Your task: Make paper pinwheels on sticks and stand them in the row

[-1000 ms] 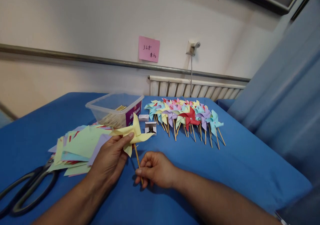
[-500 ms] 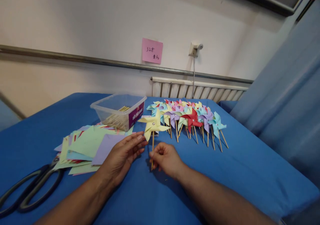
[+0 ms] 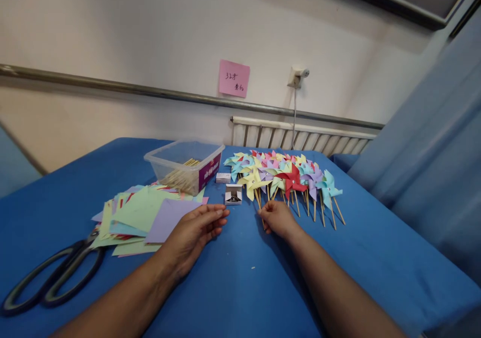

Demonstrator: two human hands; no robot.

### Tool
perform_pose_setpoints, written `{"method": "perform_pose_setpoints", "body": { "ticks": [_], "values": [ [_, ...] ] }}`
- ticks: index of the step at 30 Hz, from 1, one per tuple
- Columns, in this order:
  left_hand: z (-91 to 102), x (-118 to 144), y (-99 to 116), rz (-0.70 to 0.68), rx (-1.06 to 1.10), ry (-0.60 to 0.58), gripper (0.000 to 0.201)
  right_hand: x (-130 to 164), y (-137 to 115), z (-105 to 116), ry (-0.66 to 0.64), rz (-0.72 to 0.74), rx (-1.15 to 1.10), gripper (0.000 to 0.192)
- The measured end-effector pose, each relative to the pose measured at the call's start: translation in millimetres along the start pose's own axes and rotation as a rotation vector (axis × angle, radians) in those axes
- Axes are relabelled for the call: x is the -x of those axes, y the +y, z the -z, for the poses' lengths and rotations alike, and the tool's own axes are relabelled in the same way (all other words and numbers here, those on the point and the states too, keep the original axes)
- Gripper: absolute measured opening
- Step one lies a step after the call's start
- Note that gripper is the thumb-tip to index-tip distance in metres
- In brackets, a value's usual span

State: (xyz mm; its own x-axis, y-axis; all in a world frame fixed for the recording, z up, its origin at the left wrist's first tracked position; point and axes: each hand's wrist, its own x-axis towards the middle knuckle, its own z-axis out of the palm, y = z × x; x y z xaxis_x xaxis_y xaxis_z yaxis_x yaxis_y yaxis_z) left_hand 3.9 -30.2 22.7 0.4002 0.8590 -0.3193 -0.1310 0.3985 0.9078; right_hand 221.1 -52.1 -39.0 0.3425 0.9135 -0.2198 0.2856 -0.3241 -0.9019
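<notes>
My right hand pinches the wooden stick of a yellow paper pinwheel at its lower end. That pinwheel is at the left front of a group of finished pinwheels in red, purple, blue, green and pink. My left hand holds nothing; its fingers are loosely extended, beside a stack of coloured paper sheets. Just beyond its fingertips stands a small open box with small metal pieces inside.
A clear plastic tub of wooden sticks stands behind the paper. Large scissors lie at the left. A small closed box sits behind the open one. The blue-covered table meets a wall with a radiator.
My right hand has carried the yellow pinwheel right and away from me, to the group. The small open box has come into view. My left hand has moved slightly right.
</notes>
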Motion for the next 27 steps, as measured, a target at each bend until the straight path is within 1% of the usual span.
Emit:
{"method": "perform_pose_setpoints", "body": {
  "ticks": [3, 11, 15, 18, 27],
  "values": [
    [-1.6, 0.9, -1.1, 0.020, -0.024, -0.019, 0.024, 0.6, -0.1, 0.8, 0.009, 0.008, 0.054, 0.016],
    [-1.8, -1.8, -4.9, 0.040, -0.050, -0.044, 0.023, 6.3, -5.9, -6.4, 0.007, 0.039, 0.167, 0.009],
    [-2.7, -0.6, -7.0, 0.056, -0.071, -0.058, 0.025, 6.2, -5.4, -3.7, 0.020, 0.044, 0.280, 0.015],
    [-3.7, -0.1, -8.4, 0.061, -0.085, -0.053, 0.025, 5.6, -5.9, -1.9, 0.040, 0.075, 0.369, 0.017],
    [-7.1, 0.6, -12.2, 0.073, -0.133, -0.063, 0.024, 1.9, -20.0, -3.8, 0.104, 0.144, 0.599, 0.020]
  ]
}}
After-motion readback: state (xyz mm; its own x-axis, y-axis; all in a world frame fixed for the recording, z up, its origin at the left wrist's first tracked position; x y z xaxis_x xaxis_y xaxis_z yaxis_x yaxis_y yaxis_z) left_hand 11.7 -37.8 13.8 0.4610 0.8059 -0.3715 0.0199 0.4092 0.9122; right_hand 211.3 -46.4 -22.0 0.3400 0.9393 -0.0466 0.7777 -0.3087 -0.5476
